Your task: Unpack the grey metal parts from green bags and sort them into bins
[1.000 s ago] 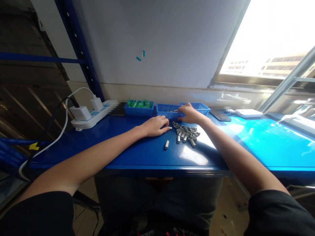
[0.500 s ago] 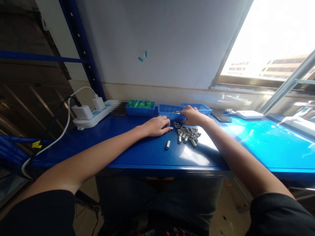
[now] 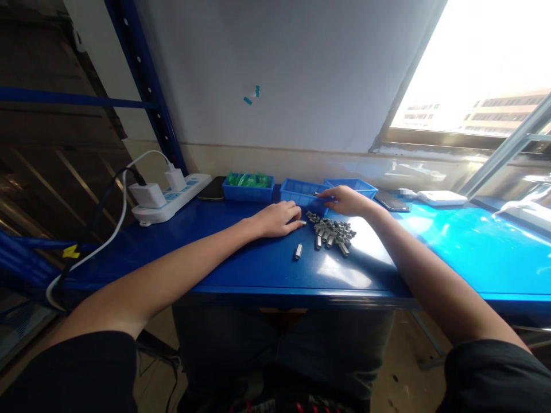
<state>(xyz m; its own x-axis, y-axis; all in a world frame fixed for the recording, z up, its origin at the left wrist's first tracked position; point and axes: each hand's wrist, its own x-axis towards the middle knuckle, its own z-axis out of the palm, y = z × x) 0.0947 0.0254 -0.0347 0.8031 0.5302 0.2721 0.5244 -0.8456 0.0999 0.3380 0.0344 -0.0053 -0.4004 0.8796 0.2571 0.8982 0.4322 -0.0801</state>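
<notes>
My left hand point(image 3: 282, 219) rests on the blue table with curled fingers, its fingertips closed on a small metal piece point(image 3: 303, 222). Over the right end of the middle blue bin point(image 3: 301, 198) is my right hand point(image 3: 344, 202), its thumb and fingers close together beside a small metal part point(image 3: 317, 194); whether they grip it is unclear. A pile of metal pieces point(image 3: 333, 232) lies in front of the bins, just below my right hand. One metal cylinder point(image 3: 298, 252) sits apart, to the left of the pile.
A blue bin with green packets point(image 3: 248, 180) stands at the back left, another blue bin point(image 3: 357, 184) behind my right hand. A power strip point(image 3: 172, 201) with plugs and cables is at the left. Dark phones point(image 3: 212, 188) and a white device point(image 3: 441, 198) lie along the back.
The whole view has shifted slightly. My right hand's fingers have moved a little relative to the middle bin. My left hand stays at the same spot on the table.
</notes>
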